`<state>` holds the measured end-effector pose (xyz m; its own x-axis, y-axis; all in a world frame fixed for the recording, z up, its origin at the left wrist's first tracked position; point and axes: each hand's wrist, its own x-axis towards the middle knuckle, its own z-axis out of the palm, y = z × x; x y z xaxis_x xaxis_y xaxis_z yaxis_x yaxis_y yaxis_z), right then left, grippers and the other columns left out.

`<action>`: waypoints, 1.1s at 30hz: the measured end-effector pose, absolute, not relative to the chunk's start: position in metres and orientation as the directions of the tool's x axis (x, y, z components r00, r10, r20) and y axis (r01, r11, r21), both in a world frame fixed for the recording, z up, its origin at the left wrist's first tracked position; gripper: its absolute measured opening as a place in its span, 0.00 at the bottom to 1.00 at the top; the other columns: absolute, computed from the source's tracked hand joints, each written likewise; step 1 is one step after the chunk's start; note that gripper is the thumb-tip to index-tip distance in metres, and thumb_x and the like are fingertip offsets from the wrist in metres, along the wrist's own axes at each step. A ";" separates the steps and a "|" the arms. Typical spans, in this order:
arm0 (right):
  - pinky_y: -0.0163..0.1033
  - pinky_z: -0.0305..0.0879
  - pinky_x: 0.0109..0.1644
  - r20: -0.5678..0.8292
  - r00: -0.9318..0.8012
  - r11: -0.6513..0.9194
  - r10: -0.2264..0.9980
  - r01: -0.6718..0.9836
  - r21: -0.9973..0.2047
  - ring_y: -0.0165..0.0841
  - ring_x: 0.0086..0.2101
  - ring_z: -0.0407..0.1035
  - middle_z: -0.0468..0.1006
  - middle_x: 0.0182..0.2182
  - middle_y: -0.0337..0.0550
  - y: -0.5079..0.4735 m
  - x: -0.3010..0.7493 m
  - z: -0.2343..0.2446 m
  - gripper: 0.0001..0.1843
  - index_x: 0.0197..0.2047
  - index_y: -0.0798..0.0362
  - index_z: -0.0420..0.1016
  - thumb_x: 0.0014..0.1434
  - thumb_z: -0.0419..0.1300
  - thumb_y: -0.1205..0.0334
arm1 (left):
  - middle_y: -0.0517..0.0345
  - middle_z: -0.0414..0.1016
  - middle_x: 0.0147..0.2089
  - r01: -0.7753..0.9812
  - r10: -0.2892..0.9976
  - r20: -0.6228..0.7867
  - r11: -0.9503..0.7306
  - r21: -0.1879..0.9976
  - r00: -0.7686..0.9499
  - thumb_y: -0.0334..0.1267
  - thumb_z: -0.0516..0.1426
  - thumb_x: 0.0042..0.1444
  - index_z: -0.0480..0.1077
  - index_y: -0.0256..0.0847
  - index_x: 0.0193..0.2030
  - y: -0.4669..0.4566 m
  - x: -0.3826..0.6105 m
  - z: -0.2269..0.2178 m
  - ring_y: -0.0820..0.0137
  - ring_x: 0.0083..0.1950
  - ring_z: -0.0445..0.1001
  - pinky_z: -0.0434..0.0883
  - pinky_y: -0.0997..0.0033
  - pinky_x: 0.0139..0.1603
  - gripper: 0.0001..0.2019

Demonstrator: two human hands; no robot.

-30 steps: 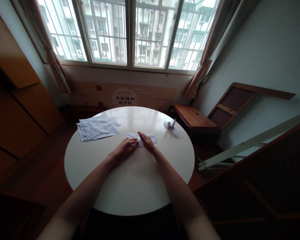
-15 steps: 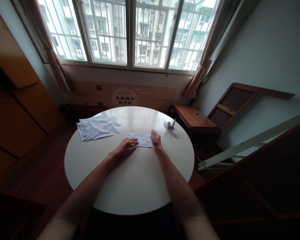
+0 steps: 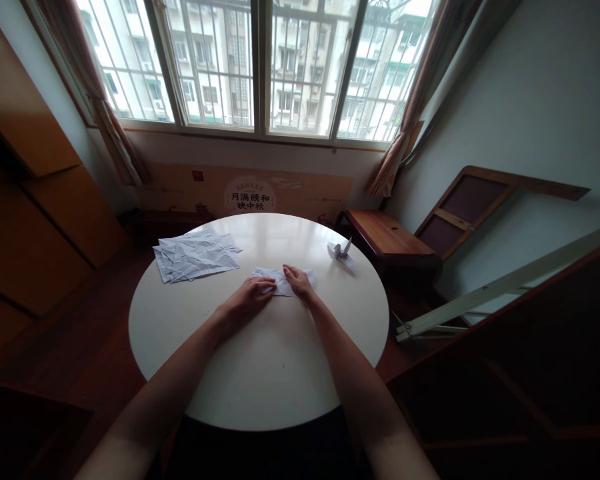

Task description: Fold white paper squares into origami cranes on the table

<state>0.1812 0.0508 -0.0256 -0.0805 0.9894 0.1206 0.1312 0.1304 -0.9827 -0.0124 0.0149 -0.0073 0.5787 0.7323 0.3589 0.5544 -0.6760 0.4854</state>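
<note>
A creased sheet of white paper, folded into a long rectangle, lies flat on the white round table. My left hand rests on its left end, fingers stretched out over the paper. Across the middle lies my right hand, its fingers extended toward the left hand and touching the sheet. Neither hand grips anything; parts of the paper are hidden beneath them. To the right stands a folded paper crane, apart from both hands.
Several creased paper sheets are stacked loosely at the table's back left. Beyond the table's right edge is a low wooden table. A printed cardboard panel stands under the window, and cabinets line the left.
My right hand has slid left from the paper's right end to its middle, uncovering that end. My left hand, the stack and the crane have stayed put.
</note>
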 end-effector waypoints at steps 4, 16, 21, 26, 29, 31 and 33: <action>0.42 0.62 0.59 0.136 0.077 0.097 0.988 0.381 -0.919 0.38 0.52 0.69 0.74 0.53 0.54 0.052 0.196 -0.020 0.24 0.55 0.59 0.72 0.59 0.56 0.55 | 0.49 0.74 0.57 0.518 0.718 0.367 -0.687 0.510 0.591 0.46 0.54 0.60 0.76 0.42 0.49 0.016 -0.013 -0.008 0.61 0.56 0.72 0.67 0.60 0.60 0.16; 0.41 0.50 0.65 0.194 -0.146 0.228 0.970 0.826 -0.516 0.39 0.59 0.59 0.69 0.57 0.53 0.030 0.190 -0.009 0.23 0.57 0.58 0.71 0.60 0.55 0.59 | 0.50 0.74 0.57 0.524 0.712 0.361 -0.694 0.494 0.602 0.45 0.53 0.61 0.75 0.42 0.50 0.016 -0.012 -0.008 0.61 0.56 0.72 0.67 0.60 0.60 0.16; 0.54 0.38 0.67 0.102 -0.189 0.213 0.977 0.909 -0.357 0.44 0.64 0.49 0.59 0.64 0.51 0.022 0.188 -0.007 0.26 0.62 0.51 0.65 0.63 0.51 0.53 | 0.51 0.74 0.57 0.519 0.711 0.367 -0.694 0.498 0.599 0.45 0.53 0.61 0.75 0.43 0.50 0.018 -0.013 -0.012 0.62 0.56 0.72 0.67 0.60 0.60 0.17; 0.56 0.36 0.67 0.035 -0.254 0.251 0.967 0.911 -0.327 0.46 0.65 0.44 0.54 0.67 0.51 0.018 0.189 -0.001 0.30 0.65 0.49 0.61 0.63 0.51 0.48 | 0.48 0.70 0.59 0.546 0.727 0.449 -0.686 0.480 0.519 0.45 0.54 0.60 0.74 0.43 0.51 0.020 -0.014 -0.015 0.60 0.58 0.71 0.67 0.57 0.60 0.16; 0.56 0.35 0.67 0.022 -0.330 0.319 0.944 0.889 -0.328 0.47 0.66 0.43 0.52 0.67 0.51 0.016 0.189 0.001 0.32 0.66 0.49 0.59 0.62 0.51 0.46 | 0.49 0.68 0.61 0.612 0.742 0.489 -0.663 0.431 0.459 0.42 0.52 0.62 0.73 0.44 0.53 0.022 -0.015 -0.016 0.60 0.59 0.70 0.66 0.55 0.61 0.15; 0.56 0.34 0.67 0.022 -0.372 0.358 0.928 0.873 -0.332 0.47 0.66 0.43 0.52 0.67 0.52 0.016 0.188 0.002 0.32 0.66 0.48 0.58 0.62 0.51 0.46 | 0.50 0.67 0.62 0.661 0.748 0.479 -0.648 0.378 0.460 0.40 0.49 0.63 0.70 0.45 0.56 0.022 -0.015 -0.018 0.60 0.62 0.66 0.63 0.54 0.63 0.17; 0.56 0.34 0.67 0.018 -0.383 0.367 0.924 0.868 -0.334 0.47 0.66 0.43 0.52 0.67 0.52 0.015 0.188 0.003 0.32 0.66 0.48 0.58 0.62 0.51 0.46 | 0.50 0.63 0.65 0.714 0.771 0.417 -0.620 0.325 0.480 0.39 0.47 0.64 0.65 0.45 0.61 0.022 -0.014 -0.020 0.60 0.66 0.61 0.59 0.52 0.66 0.20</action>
